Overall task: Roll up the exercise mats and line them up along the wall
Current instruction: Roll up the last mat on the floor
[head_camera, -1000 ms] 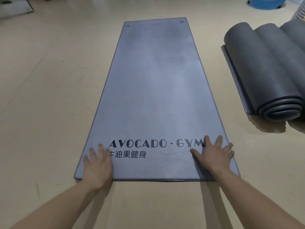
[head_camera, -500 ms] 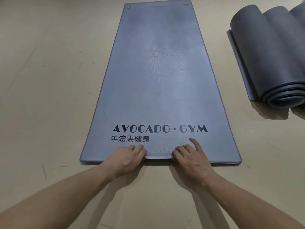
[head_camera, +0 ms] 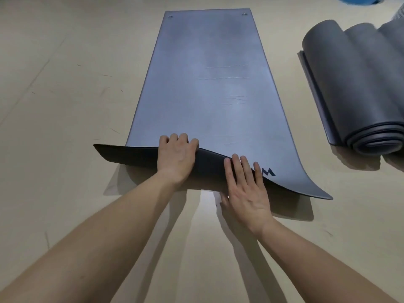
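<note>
Mat: a grey-blue mat (head_camera: 207,84) is laid lengthwise on the floor (head_camera: 65,106), running away from the person. Its far end lies flat, and its near end is lifted and turned over toward the far end.
Turned end: the dark underside (head_camera: 135,156) is shown along the near edge. The left corner is raised and sticks out past the mat's left side; the right corner is curved down to the floor.
Print: a dark letter M (head_camera: 270,171) is seen on the top face, just beside the right fingertips. Any other print is covered by the fold.
Eyelets: two small eyelets (head_camera: 170,17) are set in the far corners.
Left hand: the left hand (head_camera: 177,158) is placed near the middle of the turned end, with its fingers curled over the raised edge and gripping it.
Right hand: the right hand (head_camera: 244,189) is laid on the underside just right of the left hand, with straight fingers pressed against it. The thumb is held low by the fold; whether it is under the mat cannot be told.
Forearms: both are bare, and the hands are kept apart.
Rolled mats: well apart on the right, rolled mats (head_camera: 349,84) are laid side by side and touching. The nearest one's loose end is spread flat on the floor.
Blue thing: a blue thing (head_camera: 358,0) is cut off by the top edge and cannot be identified.
</note>
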